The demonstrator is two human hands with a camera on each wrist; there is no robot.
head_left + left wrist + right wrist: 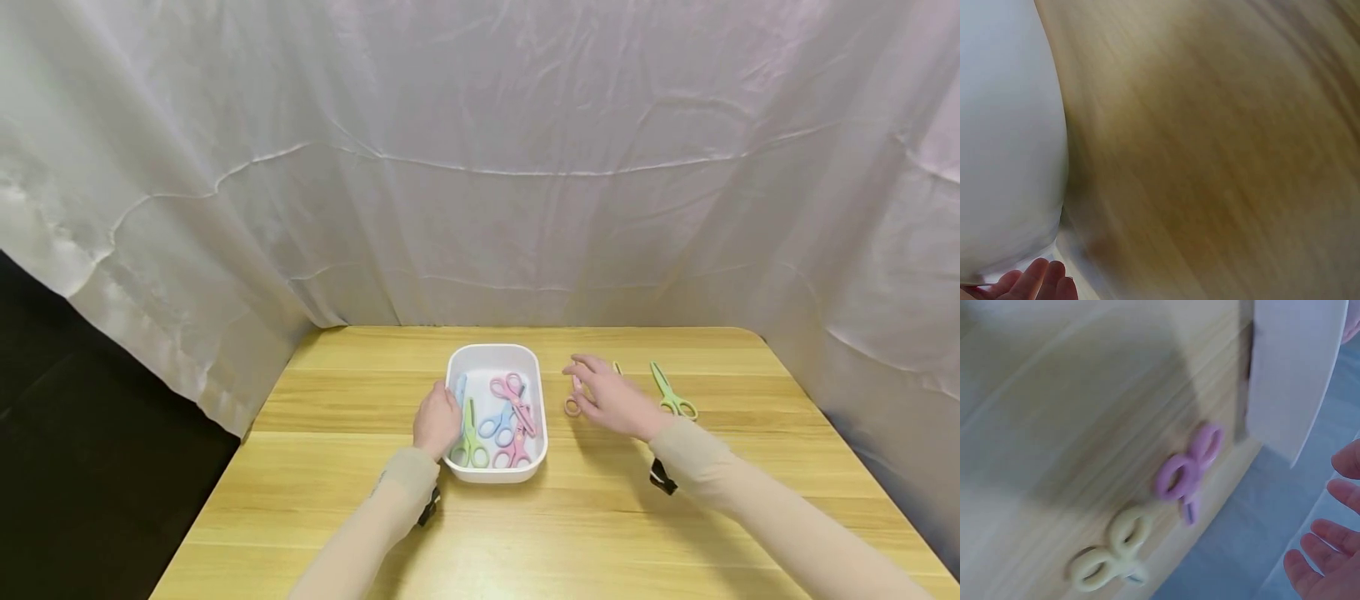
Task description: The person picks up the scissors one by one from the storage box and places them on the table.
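My left hand (437,420) holds the left side of a white plastic bin (491,476); its fingers (1035,279) show at the rim in the left wrist view. Inside the bin lie green scissors (469,442), blue scissors (491,427) and two overlapping pairs of pink scissors (513,398), plus a light blue piece (461,390) partly behind the hand. Right of the bin, my right hand (611,400) hovers with fingers spread and nothing in them. Below it on the table are pink scissors (1188,465) and pale yellow scissors (1116,550), mostly covered in the head view.
Green scissors (675,400) lie on the wooden table (337,500), right of the right hand. A pale curtain (480,208) hangs behind the table's back edge and along the sides. A black area (90,450) shows at the far left.
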